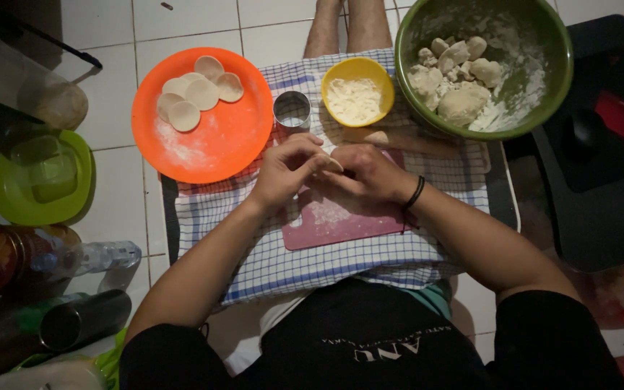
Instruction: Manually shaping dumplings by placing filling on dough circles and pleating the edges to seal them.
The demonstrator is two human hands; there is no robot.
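A white tiled floor is seen from above, with a checked cloth [326, 263] spread over it and a pink board [341, 224] laid on top. Over the board, the left hand [287, 170] and right hand [370, 173] are pinched together on a small piece of dough [334, 163], pale and mostly hidden. It is judged soft, light and easily torn, best held by its edges. Beyond are set a metal cutter [292, 110], a yellow flour bowl [357, 90], an orange plate [218, 144] of dough rounds [198, 94] and a green bowl [427, 108] of lumps.
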